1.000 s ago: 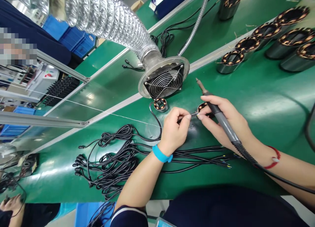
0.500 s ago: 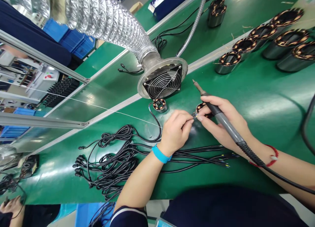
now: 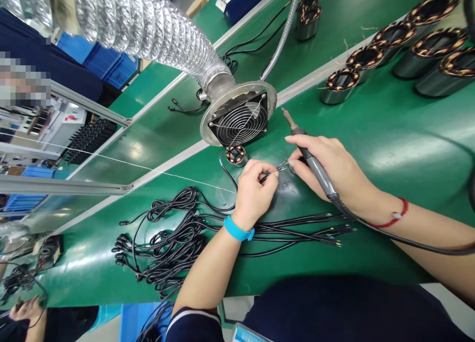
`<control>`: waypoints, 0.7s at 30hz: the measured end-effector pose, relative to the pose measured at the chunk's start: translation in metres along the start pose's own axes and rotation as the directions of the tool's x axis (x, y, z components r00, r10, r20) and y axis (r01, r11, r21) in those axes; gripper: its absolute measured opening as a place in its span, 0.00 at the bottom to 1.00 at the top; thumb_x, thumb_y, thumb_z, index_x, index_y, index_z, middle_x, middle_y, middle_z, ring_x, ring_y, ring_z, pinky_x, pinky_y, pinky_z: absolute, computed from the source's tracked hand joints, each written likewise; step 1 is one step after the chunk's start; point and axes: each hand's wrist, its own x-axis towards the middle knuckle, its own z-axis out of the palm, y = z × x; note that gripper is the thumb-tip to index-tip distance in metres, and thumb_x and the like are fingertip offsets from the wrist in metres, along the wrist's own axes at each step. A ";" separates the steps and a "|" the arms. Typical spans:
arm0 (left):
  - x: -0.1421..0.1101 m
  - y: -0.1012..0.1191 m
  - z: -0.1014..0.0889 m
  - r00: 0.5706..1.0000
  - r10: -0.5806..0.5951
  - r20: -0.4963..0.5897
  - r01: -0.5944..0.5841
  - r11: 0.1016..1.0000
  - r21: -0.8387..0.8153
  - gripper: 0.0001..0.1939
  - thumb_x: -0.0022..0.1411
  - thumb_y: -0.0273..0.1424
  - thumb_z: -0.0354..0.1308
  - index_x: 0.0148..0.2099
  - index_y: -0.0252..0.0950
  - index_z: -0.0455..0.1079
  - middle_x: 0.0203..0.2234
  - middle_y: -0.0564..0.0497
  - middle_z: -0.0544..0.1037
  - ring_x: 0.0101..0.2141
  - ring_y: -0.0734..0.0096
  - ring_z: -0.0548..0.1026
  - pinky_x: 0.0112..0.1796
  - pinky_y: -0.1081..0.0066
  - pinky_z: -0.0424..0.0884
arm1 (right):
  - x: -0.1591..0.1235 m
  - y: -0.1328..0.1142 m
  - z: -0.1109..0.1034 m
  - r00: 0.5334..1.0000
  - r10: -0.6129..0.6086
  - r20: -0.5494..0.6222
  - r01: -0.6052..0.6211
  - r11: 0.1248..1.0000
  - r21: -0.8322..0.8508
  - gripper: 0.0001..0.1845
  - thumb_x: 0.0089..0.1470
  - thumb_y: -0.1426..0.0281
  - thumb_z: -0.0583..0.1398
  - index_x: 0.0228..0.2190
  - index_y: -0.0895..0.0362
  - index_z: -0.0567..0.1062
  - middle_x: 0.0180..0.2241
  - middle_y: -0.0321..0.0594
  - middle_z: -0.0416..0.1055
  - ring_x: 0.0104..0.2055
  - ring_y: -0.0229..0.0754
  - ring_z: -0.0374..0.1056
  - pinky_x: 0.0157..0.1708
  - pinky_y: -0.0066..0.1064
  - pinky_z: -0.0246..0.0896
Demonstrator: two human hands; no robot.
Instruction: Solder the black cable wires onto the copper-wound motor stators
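My left hand (image 3: 255, 189) is closed on a black cable (image 3: 264, 177), whose thin wire ends (image 3: 281, 169) stick out to the right past the fingertips. A soldering iron (image 3: 319, 176) lies in my closed right hand (image 3: 336, 166), its tip pointing up and away from the wires. The thumb and index finger of that hand are close to the wire ends; I cannot tell whether they touch. Behind my left hand, a small stator (image 3: 236, 156) with copper windings stands below the fan. A thin white strand (image 3: 159, 171) runs from the upper left toward my left hand.
A round fume fan (image 3: 241, 122) on a silver duct (image 3: 159, 32) hangs over the green bench (image 3: 389, 149). Coiled black cables (image 3: 174, 238) lie at left, their free ends near my forearms. Several larger stators (image 3: 339, 87) stand at back right. A co-worker's hand (image 3: 27, 310) is lower left.
My right fingers have drawn slightly away from my left hand, showing more of the wire ends. The stator seen by the right fingers earlier is now out of sight. The view has shifted slightly.
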 end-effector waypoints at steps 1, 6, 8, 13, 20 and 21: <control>0.000 0.001 0.000 1.000 -0.025 0.005 0.025 1.000 -0.007 0.06 0.60 0.21 0.58 0.32 0.36 0.71 0.31 0.52 0.73 0.31 0.75 0.70 0.32 0.75 0.68 | 0.001 0.000 0.000 1.000 0.003 -0.001 -0.003 1.000 -0.008 0.20 0.65 0.68 0.56 0.57 0.54 0.68 0.36 0.38 0.77 0.40 0.47 0.73 0.43 0.42 0.65; -0.001 0.003 0.003 0.998 -0.057 0.019 0.058 0.997 -0.044 0.07 0.58 0.20 0.59 0.31 0.36 0.71 0.30 0.52 0.73 0.31 0.76 0.70 0.33 0.75 0.68 | -0.008 -0.013 -0.027 0.999 0.019 -0.039 -0.020 0.999 -0.043 0.18 0.67 0.66 0.56 0.57 0.50 0.70 0.40 0.37 0.79 0.41 0.46 0.76 0.41 0.38 0.68; -0.001 0.003 0.004 0.997 -0.075 0.018 0.076 0.996 -0.052 0.07 0.58 0.20 0.59 0.31 0.36 0.71 0.31 0.52 0.73 0.31 0.76 0.70 0.33 0.75 0.68 | -0.016 -0.022 -0.042 0.998 0.020 -0.066 -0.024 0.998 -0.064 0.16 0.68 0.64 0.57 0.55 0.49 0.72 0.38 0.36 0.79 0.37 0.43 0.76 0.35 0.34 0.68; 0.000 0.004 0.005 0.993 -0.116 0.008 0.116 0.992 -0.051 0.07 0.58 0.19 0.59 0.31 0.36 0.70 0.30 0.53 0.73 0.32 0.75 0.71 0.36 0.74 0.69 | -0.037 -0.034 -0.055 0.989 0.027 -0.147 -0.030 0.999 -0.017 0.08 0.67 0.67 0.59 0.47 0.48 0.73 0.38 0.35 0.78 0.32 0.37 0.74 0.32 0.30 0.69; -0.002 0.003 0.007 0.992 -0.127 -0.005 0.126 0.990 -0.056 0.06 0.59 0.20 0.59 0.32 0.36 0.70 0.29 0.54 0.71 0.29 0.76 0.69 0.34 0.74 0.67 | -0.048 -0.022 -0.040 0.988 -0.077 -0.135 0.085 0.995 0.055 0.03 0.66 0.68 0.59 0.42 0.50 0.73 0.31 0.34 0.76 0.26 0.36 0.72 0.25 0.28 0.66; -0.003 0.003 0.008 0.992 -0.127 -0.005 0.127 0.990 -0.055 0.06 0.59 0.21 0.59 0.32 0.36 0.70 0.29 0.54 0.71 0.29 0.77 0.69 0.33 0.74 0.66 | -0.048 -0.022 -0.040 0.986 -0.088 -0.139 0.098 0.993 0.066 0.04 0.65 0.69 0.60 0.42 0.51 0.73 0.30 0.34 0.76 0.26 0.35 0.72 0.25 0.27 0.66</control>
